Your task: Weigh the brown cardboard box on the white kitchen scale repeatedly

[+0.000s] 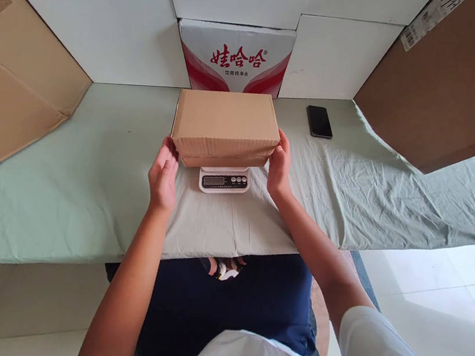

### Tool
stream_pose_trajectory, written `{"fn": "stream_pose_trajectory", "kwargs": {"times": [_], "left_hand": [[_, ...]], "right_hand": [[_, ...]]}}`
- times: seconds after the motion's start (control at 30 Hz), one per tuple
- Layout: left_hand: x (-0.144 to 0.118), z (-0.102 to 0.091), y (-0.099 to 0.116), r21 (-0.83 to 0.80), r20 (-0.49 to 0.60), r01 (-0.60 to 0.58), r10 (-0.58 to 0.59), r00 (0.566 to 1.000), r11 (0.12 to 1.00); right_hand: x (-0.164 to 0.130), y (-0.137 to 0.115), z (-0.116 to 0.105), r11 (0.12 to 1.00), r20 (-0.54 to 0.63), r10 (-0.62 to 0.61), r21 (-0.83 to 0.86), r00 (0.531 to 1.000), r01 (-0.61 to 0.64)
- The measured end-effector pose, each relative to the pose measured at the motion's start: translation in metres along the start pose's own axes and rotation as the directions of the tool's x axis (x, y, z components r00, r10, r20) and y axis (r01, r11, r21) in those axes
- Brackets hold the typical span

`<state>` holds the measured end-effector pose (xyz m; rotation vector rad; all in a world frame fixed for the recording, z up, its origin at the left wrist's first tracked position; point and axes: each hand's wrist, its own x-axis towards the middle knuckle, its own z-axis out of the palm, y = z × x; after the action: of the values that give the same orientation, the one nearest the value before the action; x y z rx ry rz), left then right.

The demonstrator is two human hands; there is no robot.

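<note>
A brown cardboard box (228, 118) is held between my two hands, over a small white kitchen scale (225, 181). My left hand (164, 175) presses against the box's left end, its fingertips partly hidden behind the edge. At the right end, my right hand (280, 165) grips the lower corner, with some fingers out of sight. The scale's front panel, with a grey display and several buttons, sticks out below the box; its platform is mostly covered. Whether the box rests on the platform or hovers just above it, I cannot tell.
A black phone (319, 122) lies on the pale green cloth (119, 145) to the right. Behind the box stands a white and red carton (236, 55) with Chinese lettering. Large brown cardboard panels (23, 79) flank the table on both sides, and white panels close off the back.
</note>
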<state>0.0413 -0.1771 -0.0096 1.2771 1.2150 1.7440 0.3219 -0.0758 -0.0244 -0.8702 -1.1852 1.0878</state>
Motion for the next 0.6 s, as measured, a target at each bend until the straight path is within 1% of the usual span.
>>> {"fn": "stream_pose_trajectory", "kwargs": {"times": [0.1,0.23,0.33,0.47,0.6], "left_hand": [[0.000,0.001,0.000,0.010,0.011,-0.002,0.002,1.000,1.000],[-0.001,0.001,0.000,-0.031,0.018,-0.001,0.002,1.000,1.000],[-0.002,0.001,0.001,0.000,0.029,0.000,0.000,1.000,1.000],[-0.002,0.003,0.004,0.049,0.007,-0.006,0.006,1.000,0.999],[-0.001,0.002,0.006,0.039,0.004,-0.011,0.011,1.000,0.999]], "right_hand": [[-0.001,-0.001,0.001,1.000,-0.012,0.002,0.028,1.000,-0.002],[-0.002,-0.002,0.002,1.000,-0.006,0.001,0.029,1.000,-0.001],[-0.004,-0.004,0.002,1.000,0.004,-0.004,0.024,1.000,0.004],[-0.006,-0.010,0.005,0.997,-0.009,0.020,0.071,1.000,-0.020],[-0.008,-0.015,0.008,0.996,-0.017,0.032,0.084,0.999,-0.030]]}}
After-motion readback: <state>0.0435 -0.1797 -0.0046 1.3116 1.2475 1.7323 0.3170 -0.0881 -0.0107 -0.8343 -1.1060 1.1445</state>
